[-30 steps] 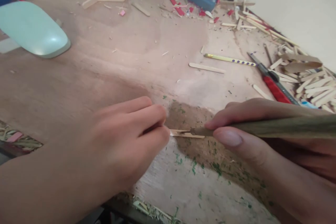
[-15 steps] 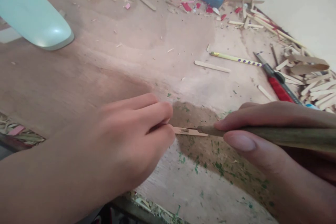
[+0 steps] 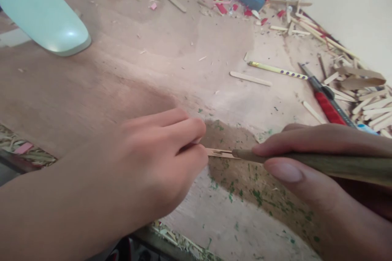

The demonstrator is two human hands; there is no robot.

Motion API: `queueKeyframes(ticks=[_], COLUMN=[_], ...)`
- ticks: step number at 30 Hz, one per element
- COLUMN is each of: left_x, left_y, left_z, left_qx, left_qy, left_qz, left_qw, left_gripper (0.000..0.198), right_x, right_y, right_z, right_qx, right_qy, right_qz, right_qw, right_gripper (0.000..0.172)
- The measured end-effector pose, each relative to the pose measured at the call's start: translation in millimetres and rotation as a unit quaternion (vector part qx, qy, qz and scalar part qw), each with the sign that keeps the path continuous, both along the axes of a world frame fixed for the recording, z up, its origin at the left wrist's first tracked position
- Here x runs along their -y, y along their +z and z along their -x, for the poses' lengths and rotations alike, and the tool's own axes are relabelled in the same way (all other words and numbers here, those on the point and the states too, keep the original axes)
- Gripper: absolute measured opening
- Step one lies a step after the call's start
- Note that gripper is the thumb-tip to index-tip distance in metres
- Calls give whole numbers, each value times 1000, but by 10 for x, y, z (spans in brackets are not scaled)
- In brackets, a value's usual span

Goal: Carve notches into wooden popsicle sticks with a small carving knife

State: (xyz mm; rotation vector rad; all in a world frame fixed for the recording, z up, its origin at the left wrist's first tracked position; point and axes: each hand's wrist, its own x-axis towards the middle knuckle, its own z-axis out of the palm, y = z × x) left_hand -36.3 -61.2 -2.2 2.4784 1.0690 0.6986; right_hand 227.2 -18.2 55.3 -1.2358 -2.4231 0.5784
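A narrow wooden craft stick lies just above the tabletop's green-flecked patch, with a dark slot cut along its middle. My left hand is closed, pinching the stick's left end between thumb and forefinger. From the right, my right hand grips a carving tool with a tapered, brownish-green wooden handle. The tool's thin tip meets the stick at the slot; the exact contact point is too small to make out. My thumb and forefinger press on the handle near its tapered end.
A mint-green computer mouse sits at the upper left. Behind my right hand lie a loose craft stick, a spotted pencil and a red-handled utility knife. Piled sticks and scraps line the right edge.
The tool tip has shifted slightly left relative to the stick, and splintered wood shows at the slot. My left hand keeps its pinch; the whole view has moved a little.
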Motion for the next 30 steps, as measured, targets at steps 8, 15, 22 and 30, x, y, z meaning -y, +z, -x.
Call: queueKeyframes(ticks=[8, 15, 22, 30], left_x=[-23, -28, -5, -2], left_y=[9, 18, 7, -6], left_z=[17, 17, 25, 19], left_qx=[-19, -48, 17, -11], left_qy=[-9, -15, -2, -13], left_qz=[7, 1, 14, -29], left_qw=[1000, 999, 1000, 999], left_gripper=[39, 22, 32, 35], right_x=[-11, 92, 72, -88], right_y=[14, -69, -70, -131], right_z=[53, 162, 186, 248], right_qx=[3, -68, -82, -135], right_qy=[38, -3, 55, -32], right_qz=[-4, 55, 45, 101], right_qw=[999, 996, 994, 985], right_gripper=[9, 5, 17, 32])
